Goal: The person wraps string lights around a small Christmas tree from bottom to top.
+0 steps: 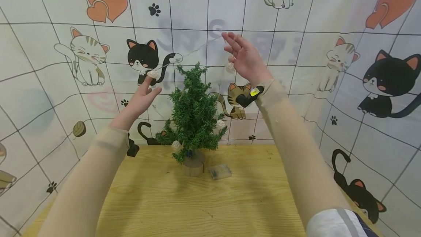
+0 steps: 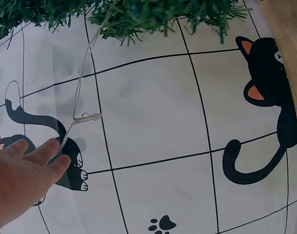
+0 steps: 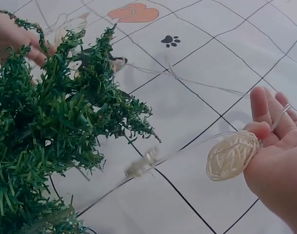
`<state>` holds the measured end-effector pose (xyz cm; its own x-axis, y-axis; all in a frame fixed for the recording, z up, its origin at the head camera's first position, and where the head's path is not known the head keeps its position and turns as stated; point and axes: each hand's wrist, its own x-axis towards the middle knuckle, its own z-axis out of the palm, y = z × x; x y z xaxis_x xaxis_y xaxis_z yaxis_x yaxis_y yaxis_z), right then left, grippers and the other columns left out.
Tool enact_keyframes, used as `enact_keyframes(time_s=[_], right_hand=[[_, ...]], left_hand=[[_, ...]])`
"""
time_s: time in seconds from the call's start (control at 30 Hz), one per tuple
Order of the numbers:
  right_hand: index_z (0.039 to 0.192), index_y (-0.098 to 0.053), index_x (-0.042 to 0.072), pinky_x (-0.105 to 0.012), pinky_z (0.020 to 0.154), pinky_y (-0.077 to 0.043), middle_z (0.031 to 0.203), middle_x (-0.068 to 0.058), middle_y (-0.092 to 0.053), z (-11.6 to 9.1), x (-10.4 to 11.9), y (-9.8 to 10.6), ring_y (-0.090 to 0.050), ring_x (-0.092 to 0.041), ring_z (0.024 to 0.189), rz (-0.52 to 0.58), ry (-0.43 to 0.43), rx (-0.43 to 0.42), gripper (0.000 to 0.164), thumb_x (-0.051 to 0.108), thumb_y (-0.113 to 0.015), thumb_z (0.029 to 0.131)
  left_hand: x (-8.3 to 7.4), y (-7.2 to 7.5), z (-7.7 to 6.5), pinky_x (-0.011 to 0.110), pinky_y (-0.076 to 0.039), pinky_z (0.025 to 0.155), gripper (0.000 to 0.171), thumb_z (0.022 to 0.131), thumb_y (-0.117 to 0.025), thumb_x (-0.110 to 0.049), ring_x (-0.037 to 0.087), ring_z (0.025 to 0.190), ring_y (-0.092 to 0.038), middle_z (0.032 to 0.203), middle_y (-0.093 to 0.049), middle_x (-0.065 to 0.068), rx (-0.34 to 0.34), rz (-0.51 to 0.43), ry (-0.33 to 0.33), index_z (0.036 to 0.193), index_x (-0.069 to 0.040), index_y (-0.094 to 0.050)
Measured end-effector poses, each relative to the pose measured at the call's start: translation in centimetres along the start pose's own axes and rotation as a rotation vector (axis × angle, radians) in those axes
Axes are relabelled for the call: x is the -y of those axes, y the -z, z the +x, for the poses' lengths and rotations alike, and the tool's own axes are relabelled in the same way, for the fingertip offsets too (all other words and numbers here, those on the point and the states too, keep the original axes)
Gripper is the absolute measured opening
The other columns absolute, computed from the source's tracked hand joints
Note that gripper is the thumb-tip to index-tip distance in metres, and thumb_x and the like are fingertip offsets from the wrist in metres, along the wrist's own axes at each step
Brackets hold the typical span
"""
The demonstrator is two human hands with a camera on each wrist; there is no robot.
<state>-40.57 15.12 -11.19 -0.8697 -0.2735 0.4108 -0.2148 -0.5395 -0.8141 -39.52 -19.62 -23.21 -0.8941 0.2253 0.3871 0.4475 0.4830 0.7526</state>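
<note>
Green tree (image 1: 194, 109) standing in between
Right hand (image 1: 245, 57) gripping ball string (image 3: 231, 158), left hand (image 1: 139, 100) grip: can't tell. Clear box (image 1: 221, 172) lying nearby.

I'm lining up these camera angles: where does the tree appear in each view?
Head: the tree stands just left of centre.
Left wrist: tree along the top edge, cut off.
Right wrist: tree fills much of the left side.
Shared landmark: the grid backdrop behind it.

Head view bright, evenly lit, soft shadows on surface (image 1: 210, 202). Both wrist views dimmer, greyer. Left wrist: surface edge curves at frame side, wide-angle distortion. Right wrist: pale piece (image 3: 141, 164) mid-frame smeared, ball (image 3: 232, 157) clearer. No strong glare.
</note>
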Motion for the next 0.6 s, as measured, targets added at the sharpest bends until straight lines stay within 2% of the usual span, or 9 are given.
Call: enact_keyframes(time_s=[0.13, 0.37, 0.5, 0.6], right_hand=[[0.134, -0.042, 0.012, -0.025, 0.065, -0.032, 0.147, 0.007, -0.043, 0.4, -0.9, 0.2, -0.046, -0.016, 0.105, -0.051, 0.014, -0.018, 0.035, 0.032, -0.038, 0.106], [0.154, -0.018, 0.017, -0.027, 0.072, -0.028, 0.157, 0.013, -0.021, 0.9, -2.7, 1.3, -0.038, -0.013, 0.113, -0.376, -0.021, -0.049, 0.059, 0.045, -0.031, 0.105], [0.157, -0.007, 0.022, -0.027, 0.075, -0.028, 0.158, 0.017, -0.015, 1.1, -3.4, 2.2, -0.032, -0.013, 0.118, -0.472, -0.049, -0.074, 0.064, 0.048, -0.031, 0.104], [0.157, -0.001, 0.023, -0.028, 0.076, -0.029, 0.159, 0.016, -0.011, 1.0, -4.0, 3.1, -0.028, -0.015, 0.121, -0.531, -0.078, -0.079, 0.067, 0.051, -0.030, 0.103]], left_hand=[[0.8, -0.5, 0.3, 0.055, -0.012, 0.114, 0.078, 0.102, -0.043, -0.046, 0.042, 0.144, -0.009, 0.161, 0.013, 0.001, 0.037, 0.026, 0.005, 0.155, -0.022, 0.008], [2.3, -1.3, 0.8, 0.055, -0.010, 0.114, 0.076, 0.102, -0.042, -0.044, 0.044, 0.143, -0.011, 0.161, 0.010, 0.001, 0.057, 0.058, -0.040, 0.156, -0.020, 0.006], [2.6, -1.8, 1.2, 0.055, -0.011, 0.114, 0.076, 0.103, -0.043, -0.042, 0.045, 0.143, -0.012, 0.161, 0.010, 0.003, 0.074, 0.065, -0.045, 0.156, -0.018, 0.006], [2.7, -2.1, 1.3, 0.054, -0.011, 0.115, 0.076, 0.104, -0.041, -0.040, 0.044, 0.143, -0.009, 0.161, 0.012, 0.006, 0.095, 0.063, -0.024, 0.155, -0.015, 0.009]])
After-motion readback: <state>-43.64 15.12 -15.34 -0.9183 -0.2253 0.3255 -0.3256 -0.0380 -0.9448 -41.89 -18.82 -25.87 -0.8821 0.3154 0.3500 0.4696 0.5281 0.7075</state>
